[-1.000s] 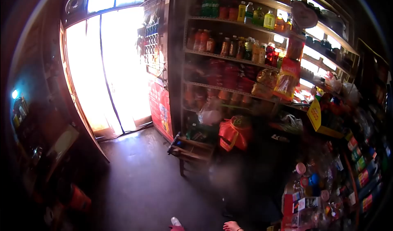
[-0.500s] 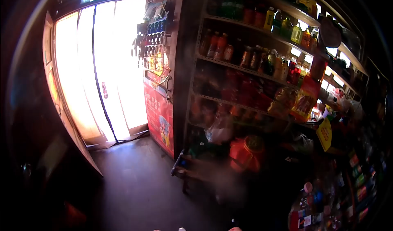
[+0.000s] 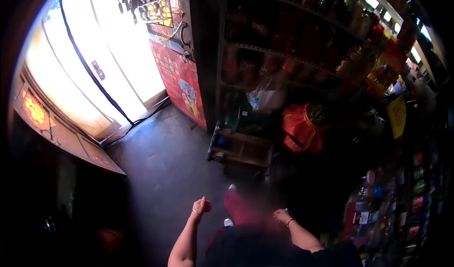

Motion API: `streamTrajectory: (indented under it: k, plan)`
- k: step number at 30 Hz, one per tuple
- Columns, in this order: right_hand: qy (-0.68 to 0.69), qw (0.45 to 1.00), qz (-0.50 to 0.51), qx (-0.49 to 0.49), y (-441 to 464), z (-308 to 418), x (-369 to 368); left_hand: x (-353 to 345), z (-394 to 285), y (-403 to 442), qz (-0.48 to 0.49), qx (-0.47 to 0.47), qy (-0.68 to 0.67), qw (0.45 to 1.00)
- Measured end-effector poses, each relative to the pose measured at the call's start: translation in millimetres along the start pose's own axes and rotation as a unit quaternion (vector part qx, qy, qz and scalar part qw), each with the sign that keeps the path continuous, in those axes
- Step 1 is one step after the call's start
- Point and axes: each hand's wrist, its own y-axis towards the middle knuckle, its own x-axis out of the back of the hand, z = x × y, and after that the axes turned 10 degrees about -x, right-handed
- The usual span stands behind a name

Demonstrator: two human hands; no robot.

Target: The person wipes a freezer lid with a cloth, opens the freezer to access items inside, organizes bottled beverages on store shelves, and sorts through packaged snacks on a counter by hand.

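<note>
Door leaf of brown wood, one, 9 o'clock from mid-view; panelled, with a red-and-yellow sticker. Tall red printed panel, one, between 10 and 11; flat, smooth, lettered. Hands, two, bare, each wrist with one thin band. Left hand, between 6 and 7: fingers curled into a loose fist, above grey floor. White shoe toes, two, near 6; rounded. Low brown wooden stool, one, between 4 and 5, close to centre; slatted rectangular frame, nearest furniture to both hands, apart from each. Crumpled translucent plastic bag, one, near 2. Right hand, 5 o'clock: fingers bent; whether closed on anything, cannot tell. Rounded red bundle, one, 3 o'clock; creased, dark-topped. Clear bottle with pink cap, one distinct, near 4; neighbouring goods too dim to count. Yellow flat card, one, 3 o'clock, tilted.
</note>
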Motion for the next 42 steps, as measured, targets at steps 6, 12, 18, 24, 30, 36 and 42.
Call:
streamTrajectory:
  k: [6,12,18,24,30,36,42]
  plan:
    - [0.049,0.998,-0.031,-0.015,12,94,11,18,-71,74,-0.008,0.052,0.076,0.996]
    - [0.078,0.997,-0.019,0.014,28,168,8,12,-144,162,-0.022,-0.005,0.062,0.998]
    - [0.085,0.996,-0.026,0.004,23,205,-6,-5,-208,218,0.046,-0.021,0.081,0.995]
    - [0.140,0.985,-0.090,-0.045,5,233,-38,7,-304,309,0.102,-0.148,0.133,0.975]
    - [0.183,0.980,-0.081,0.010,-29,276,-52,-39,-483,362,0.149,-0.465,0.236,0.840]
    - [0.122,0.944,-0.242,0.187,-90,382,37,-152,-678,306,0.116,-0.748,0.227,0.613]
    - [0.025,0.791,-0.431,0.434,-255,547,131,-224,-819,218,0.077,-0.908,0.209,0.354]
